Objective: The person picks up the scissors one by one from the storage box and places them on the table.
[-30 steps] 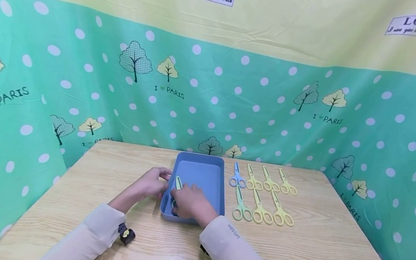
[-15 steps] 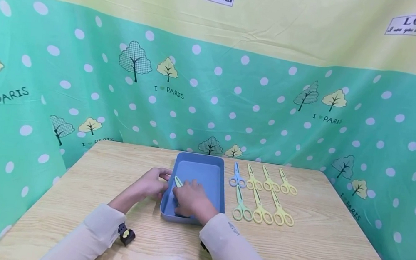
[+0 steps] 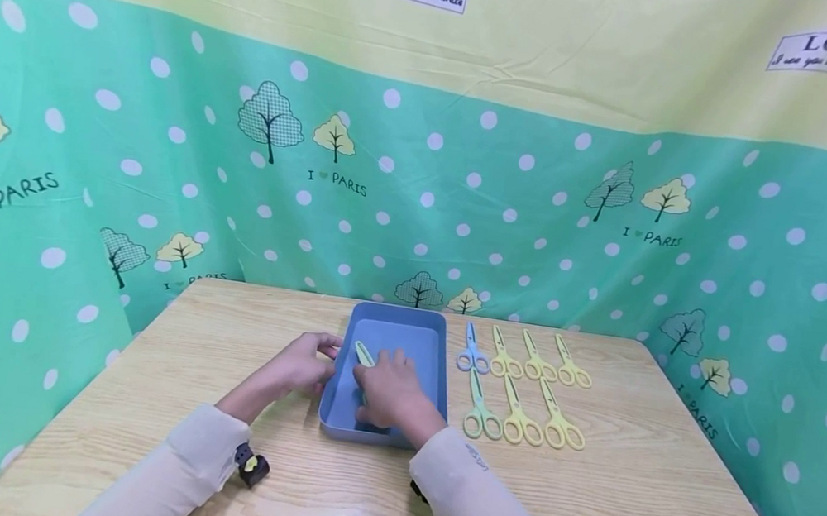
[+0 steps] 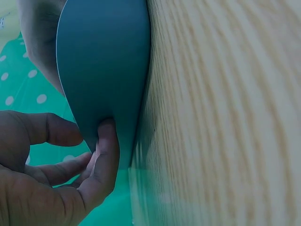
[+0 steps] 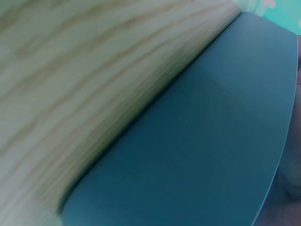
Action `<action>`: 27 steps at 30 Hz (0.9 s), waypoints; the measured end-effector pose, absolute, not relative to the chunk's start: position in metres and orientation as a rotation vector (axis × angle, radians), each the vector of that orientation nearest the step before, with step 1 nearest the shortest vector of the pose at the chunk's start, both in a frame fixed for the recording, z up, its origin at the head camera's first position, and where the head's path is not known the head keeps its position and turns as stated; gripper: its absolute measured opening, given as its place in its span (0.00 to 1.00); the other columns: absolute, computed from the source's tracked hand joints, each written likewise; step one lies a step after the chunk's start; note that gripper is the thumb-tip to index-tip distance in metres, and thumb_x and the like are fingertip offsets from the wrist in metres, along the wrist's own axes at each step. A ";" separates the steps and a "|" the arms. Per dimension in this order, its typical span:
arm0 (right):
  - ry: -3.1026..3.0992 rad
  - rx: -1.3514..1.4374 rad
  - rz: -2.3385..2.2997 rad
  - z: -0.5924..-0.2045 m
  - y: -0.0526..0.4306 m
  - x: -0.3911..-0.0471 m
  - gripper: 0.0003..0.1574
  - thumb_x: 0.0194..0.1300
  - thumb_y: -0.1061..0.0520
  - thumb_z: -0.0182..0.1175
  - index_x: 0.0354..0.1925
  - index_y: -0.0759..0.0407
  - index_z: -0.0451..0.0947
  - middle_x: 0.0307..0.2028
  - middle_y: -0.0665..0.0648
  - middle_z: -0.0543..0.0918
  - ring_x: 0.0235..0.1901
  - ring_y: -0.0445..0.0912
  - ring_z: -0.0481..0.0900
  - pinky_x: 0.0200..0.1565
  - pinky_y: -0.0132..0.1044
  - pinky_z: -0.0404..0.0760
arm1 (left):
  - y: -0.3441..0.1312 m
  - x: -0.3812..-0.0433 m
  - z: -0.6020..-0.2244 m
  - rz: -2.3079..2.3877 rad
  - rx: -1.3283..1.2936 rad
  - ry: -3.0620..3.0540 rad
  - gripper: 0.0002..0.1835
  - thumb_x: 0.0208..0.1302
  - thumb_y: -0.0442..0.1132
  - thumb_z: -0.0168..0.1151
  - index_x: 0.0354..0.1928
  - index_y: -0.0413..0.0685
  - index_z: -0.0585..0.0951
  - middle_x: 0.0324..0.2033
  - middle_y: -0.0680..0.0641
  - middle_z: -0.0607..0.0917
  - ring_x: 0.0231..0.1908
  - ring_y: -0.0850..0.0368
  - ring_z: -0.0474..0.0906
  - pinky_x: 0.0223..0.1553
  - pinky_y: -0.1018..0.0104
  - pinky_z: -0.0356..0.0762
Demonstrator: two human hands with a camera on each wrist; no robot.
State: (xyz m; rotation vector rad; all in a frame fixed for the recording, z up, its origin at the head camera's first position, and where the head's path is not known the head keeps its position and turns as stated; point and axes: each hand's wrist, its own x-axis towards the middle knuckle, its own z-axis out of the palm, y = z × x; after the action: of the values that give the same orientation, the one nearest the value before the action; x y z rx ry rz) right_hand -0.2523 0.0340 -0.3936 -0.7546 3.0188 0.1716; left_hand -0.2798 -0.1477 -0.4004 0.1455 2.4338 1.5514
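A blue rectangular tray [image 3: 413,339] stands on the wooden table. At its left side my left hand [image 3: 301,361] holds the wall; in the left wrist view its fingers [image 4: 107,155] lie against the outer side of the tray. Inside the tray, near the front, my right hand [image 3: 393,389] grips green scissors [image 3: 363,354]. Their blade end points away and to the left, while the hand covers most of the handles. The right wrist view is largely filled by the tray's outer wall [image 5: 188,141], with only a sliver of the hand beyond the rim.
Right of the tray, two rows of scissors lie on the table [image 3: 661,481]: blue scissors [image 3: 474,348], another green pair [image 3: 483,406], and several yellow scissors [image 3: 522,410]. A patterned curtain [image 3: 467,172] hangs behind and at both sides.
My right hand has shifted a little to the right inside the tray, carrying the green scissors along. The left hand and the tray have stayed put.
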 end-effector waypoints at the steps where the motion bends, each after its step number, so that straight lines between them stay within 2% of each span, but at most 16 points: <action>1: 3.027 -0.749 0.162 -0.393 0.035 -0.253 0.26 0.55 0.35 0.73 0.47 0.42 0.81 0.41 0.54 0.76 0.42 0.52 0.67 0.46 0.46 0.74 | -0.148 -0.280 -0.400 1.552 0.143 2.435 0.36 0.54 0.22 0.55 0.70 0.32 0.69 0.57 0.32 0.76 0.41 0.46 0.81 0.32 0.57 0.87; 8: 3.065 -0.704 0.100 -0.386 0.045 -0.250 0.27 0.57 0.36 0.73 0.52 0.42 0.82 0.40 0.54 0.75 0.41 0.52 0.66 0.45 0.45 0.71 | -0.148 -0.280 -0.399 1.562 0.151 2.429 0.37 0.53 0.22 0.55 0.70 0.31 0.69 0.57 0.32 0.76 0.38 0.48 0.81 0.30 0.58 0.86; 16: 3.115 -0.664 0.027 -0.381 0.059 -0.247 0.27 0.55 0.40 0.73 0.52 0.44 0.82 0.38 0.55 0.74 0.41 0.53 0.66 0.45 0.47 0.71 | -0.149 -0.279 -0.401 1.554 0.155 2.441 0.36 0.54 0.22 0.54 0.70 0.31 0.69 0.56 0.34 0.76 0.34 0.50 0.80 0.28 0.60 0.85; 22: 3.180 -0.650 -0.034 -0.381 0.070 -0.246 0.22 0.52 0.42 0.72 0.46 0.44 0.81 0.39 0.57 0.75 0.42 0.56 0.67 0.44 0.48 0.72 | -0.148 -0.279 -0.404 1.570 0.164 2.444 0.35 0.53 0.20 0.53 0.69 0.30 0.70 0.54 0.34 0.77 0.28 0.52 0.78 0.26 0.60 0.83; 27: 3.194 -0.621 -0.082 -0.378 0.077 -0.246 0.21 0.53 0.43 0.72 0.45 0.44 0.80 0.39 0.58 0.74 0.42 0.56 0.66 0.44 0.48 0.71 | -0.149 -0.280 -0.404 1.566 0.154 2.448 0.35 0.54 0.21 0.53 0.69 0.31 0.70 0.55 0.35 0.77 0.30 0.51 0.78 0.27 0.60 0.84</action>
State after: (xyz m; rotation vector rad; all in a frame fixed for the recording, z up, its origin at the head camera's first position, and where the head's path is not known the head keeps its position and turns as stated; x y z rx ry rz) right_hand -0.2456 0.0773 -0.3784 -0.6215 3.1935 -0.0821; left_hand -0.2801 -0.1488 -0.4044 0.1541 2.4475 1.5660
